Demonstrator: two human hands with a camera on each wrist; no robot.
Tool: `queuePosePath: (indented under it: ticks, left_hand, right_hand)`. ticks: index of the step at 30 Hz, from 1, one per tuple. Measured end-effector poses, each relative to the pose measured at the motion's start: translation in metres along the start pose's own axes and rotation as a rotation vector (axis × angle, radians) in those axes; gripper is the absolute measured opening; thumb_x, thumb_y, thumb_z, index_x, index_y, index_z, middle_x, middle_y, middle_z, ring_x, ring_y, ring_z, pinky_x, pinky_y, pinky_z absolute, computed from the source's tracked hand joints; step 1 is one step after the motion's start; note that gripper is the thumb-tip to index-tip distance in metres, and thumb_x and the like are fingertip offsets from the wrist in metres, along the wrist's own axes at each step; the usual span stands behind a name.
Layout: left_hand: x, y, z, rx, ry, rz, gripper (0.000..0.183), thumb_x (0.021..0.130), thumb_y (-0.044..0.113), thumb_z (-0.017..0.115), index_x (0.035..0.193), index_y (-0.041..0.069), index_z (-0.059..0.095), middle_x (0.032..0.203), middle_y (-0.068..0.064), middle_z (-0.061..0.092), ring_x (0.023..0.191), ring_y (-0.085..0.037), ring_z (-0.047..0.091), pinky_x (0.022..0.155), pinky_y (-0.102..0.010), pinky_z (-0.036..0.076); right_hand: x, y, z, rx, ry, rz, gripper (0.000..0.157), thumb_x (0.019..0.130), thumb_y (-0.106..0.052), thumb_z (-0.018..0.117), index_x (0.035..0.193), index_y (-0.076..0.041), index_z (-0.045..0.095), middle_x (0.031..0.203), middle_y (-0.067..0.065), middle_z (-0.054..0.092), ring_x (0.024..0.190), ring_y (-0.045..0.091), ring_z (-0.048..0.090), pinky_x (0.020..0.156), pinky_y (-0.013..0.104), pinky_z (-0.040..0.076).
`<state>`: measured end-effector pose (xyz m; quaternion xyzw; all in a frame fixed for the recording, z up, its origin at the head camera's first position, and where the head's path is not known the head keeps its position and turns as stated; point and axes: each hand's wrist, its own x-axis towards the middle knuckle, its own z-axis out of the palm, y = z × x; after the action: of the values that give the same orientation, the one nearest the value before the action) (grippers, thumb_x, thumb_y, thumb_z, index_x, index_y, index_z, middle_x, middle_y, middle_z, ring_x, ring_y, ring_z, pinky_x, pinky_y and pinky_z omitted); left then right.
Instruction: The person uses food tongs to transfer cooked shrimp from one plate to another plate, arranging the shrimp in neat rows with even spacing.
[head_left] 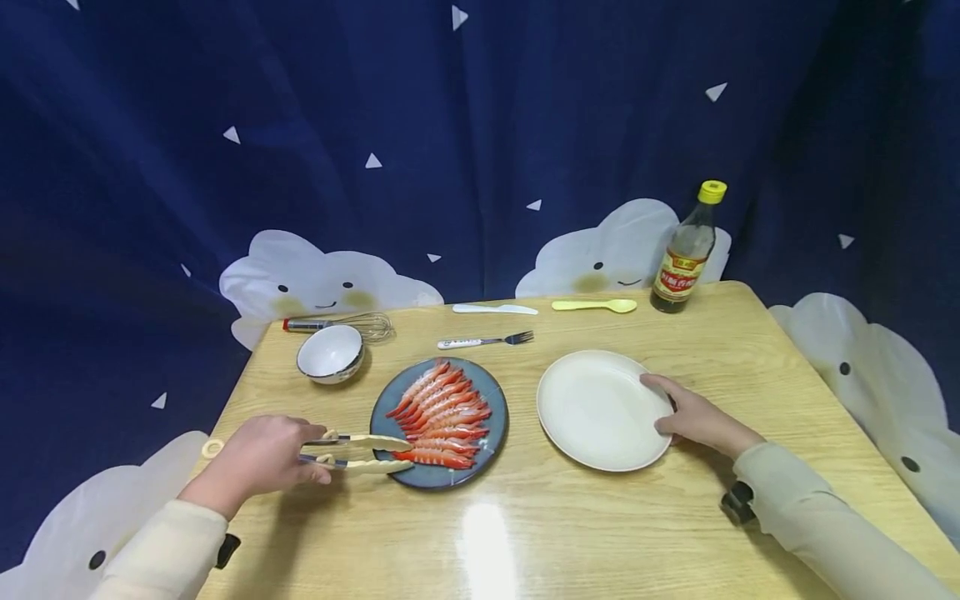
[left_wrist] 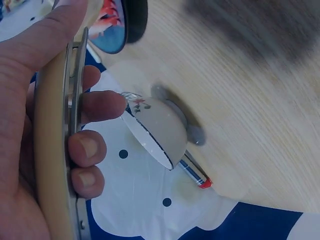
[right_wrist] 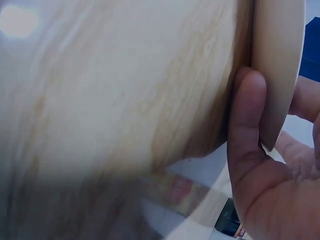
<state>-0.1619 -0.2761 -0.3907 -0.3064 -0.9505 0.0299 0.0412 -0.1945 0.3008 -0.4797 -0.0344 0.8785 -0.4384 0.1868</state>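
In the head view my left hand [head_left: 266, 458] grips a pair of beige-tipped tongs [head_left: 371, 443]. Their tips stand apart over the left edge of a blue-grey plate [head_left: 491, 392], by the end of the nearest shrimp [head_left: 435, 457]; whether they touch it I cannot tell. Several red-and-white shrimp lie fanned in a row on that plate. The left wrist view has the fingers curled along the tongs' metal arm [left_wrist: 72, 115]. My right hand [head_left: 697, 414] pinches the right rim of a white plate [head_left: 600, 408], with thumb and fingers on opposite faces in the right wrist view.
Left of the plates are a white bowl [head_left: 330, 353] and a whisk [head_left: 371, 326]. Behind them lie a fork [head_left: 487, 341], a white knife [head_left: 495, 309] and a yellow spoon [head_left: 594, 306]. A yellow-capped sauce bottle [head_left: 682, 258] stands at the back right, before a blue curtain [head_left: 480, 125].
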Motion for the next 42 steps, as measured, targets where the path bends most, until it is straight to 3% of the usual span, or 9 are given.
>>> queuePosePath:
  ticks: [7, 13, 19, 33, 37, 40, 42]
  left_hand:
    - [0.000, -0.001, 0.004, 0.000, 0.009, 0.006, 0.057, 0.057, 0.056, 0.068, 0.093, 0.012, 0.066, 0.079, 0.004, 0.064, 0.066, -0.018, 0.060, 0.054, -0.037, 0.045]
    - [-0.002, -0.002, 0.008, -0.006, 0.039, 0.013, 0.053, 0.058, 0.056, 0.068, 0.091, 0.014, 0.065, 0.074, 0.006, 0.062, 0.061, -0.015, 0.058, 0.051, -0.035, 0.043]
    - [-0.005, -0.003, 0.016, -0.003, 0.084, 0.003, 0.054, 0.058, 0.057, 0.067, 0.091, 0.015, 0.066, 0.072, 0.007, 0.061, 0.058, -0.014, 0.058, 0.049, -0.034, 0.043]
    - [-0.011, -0.007, 0.017, 0.003, 0.160, -0.002, 0.054, 0.057, 0.056, 0.068, 0.091, 0.015, 0.066, 0.069, 0.006, 0.060, 0.054, -0.013, 0.056, 0.045, -0.033, 0.040]
    - [-0.007, -0.007, 0.014, -0.010, 0.157, -0.005, 0.051, 0.058, 0.055, 0.069, 0.090, 0.015, 0.066, 0.068, 0.008, 0.058, 0.053, -0.012, 0.054, 0.044, -0.033, 0.040]
    - [-0.007, -0.007, 0.013, -0.028, 0.159, -0.005, 0.050, 0.058, 0.055, 0.069, 0.089, 0.016, 0.065, 0.065, 0.009, 0.055, 0.050, -0.010, 0.051, 0.044, -0.032, 0.038]
    - [-0.007, -0.007, 0.011, -0.042, 0.167, -0.003, 0.047, 0.058, 0.055, 0.069, 0.085, 0.018, 0.064, 0.063, 0.011, 0.052, 0.049, -0.008, 0.047, 0.044, -0.032, 0.037]
  right_hand:
    - [0.005, 0.002, -0.003, -0.024, 0.014, -0.033, 0.074, 0.075, -0.001, 0.056, 0.138, -0.010, 0.018, 0.139, 0.021, 0.012, 0.082, 0.026, 0.052, 0.056, 0.033, 0.046]
    - [0.007, 0.004, -0.002, -0.068, 0.011, -0.028, 0.076, 0.075, -0.004, 0.058, 0.138, -0.010, 0.017, 0.140, 0.021, 0.012, 0.101, 0.032, 0.041, 0.064, 0.031, 0.043]
    - [0.008, 0.000, -0.002, -0.100, 0.018, -0.024, 0.078, 0.073, -0.006, 0.059, 0.138, -0.009, 0.016, 0.140, 0.021, 0.012, 0.110, 0.033, 0.033, 0.079, 0.041, 0.034]
    - [0.009, 0.002, -0.005, -0.115, 0.001, -0.021, 0.079, 0.073, -0.007, 0.060, 0.138, -0.008, 0.015, 0.139, 0.024, 0.012, 0.116, 0.038, 0.027, 0.085, 0.048, 0.029]
    - [0.006, 0.008, -0.006, -0.102, -0.001, -0.014, 0.080, 0.073, -0.008, 0.060, 0.138, -0.010, 0.014, 0.139, 0.025, 0.011, 0.113, 0.038, 0.031, 0.079, 0.043, 0.037]
    - [0.007, 0.009, -0.004, -0.102, -0.006, -0.005, 0.080, 0.074, -0.010, 0.061, 0.139, -0.011, 0.014, 0.139, 0.024, 0.011, 0.111, 0.036, 0.032, 0.078, 0.042, 0.036]
    - [0.010, 0.007, -0.002, -0.109, -0.010, -0.007, 0.080, 0.074, -0.011, 0.061, 0.139, -0.012, 0.014, 0.140, 0.023, 0.010, 0.119, 0.038, 0.025, 0.086, 0.049, 0.030]
